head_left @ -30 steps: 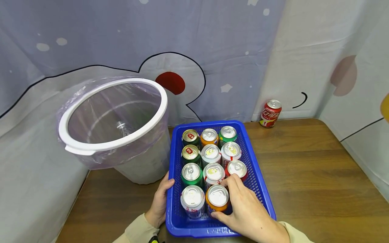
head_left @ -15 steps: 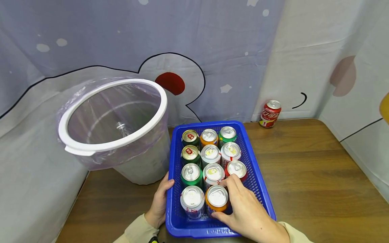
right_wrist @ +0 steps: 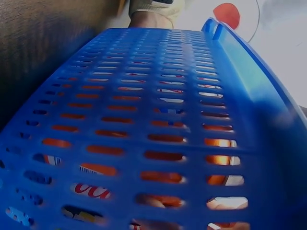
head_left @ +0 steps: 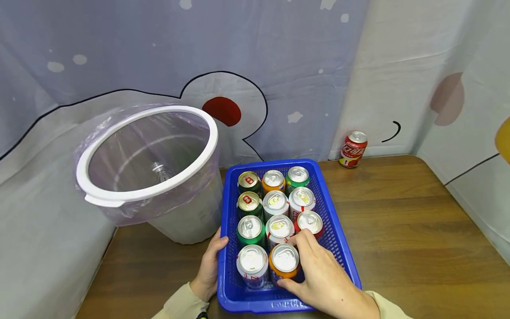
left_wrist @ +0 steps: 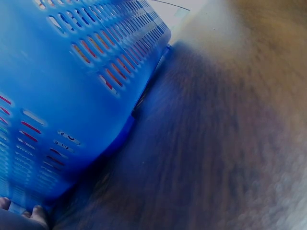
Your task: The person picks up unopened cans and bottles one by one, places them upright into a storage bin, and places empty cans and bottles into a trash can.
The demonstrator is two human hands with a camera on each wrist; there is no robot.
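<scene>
A blue plastic basket full of upright drink cans stands on the table in the head view. My left hand grips its left side, thumb on the rim; in the left wrist view its fingertips show low against the basket's underside. Inside the basket's near right corner, my right hand holds an orange soda can between thumb and fingers. A white can is just left of it, and a red can lies behind my fingers. The right wrist view shows mostly the slotted basket wall, which hides much of the hand.
A pale bin with a white ring rim and a purple liner stands left of the basket, a clear bottle inside. One red can stands at the table's back edge. Patterned cloth hangs behind and to the sides.
</scene>
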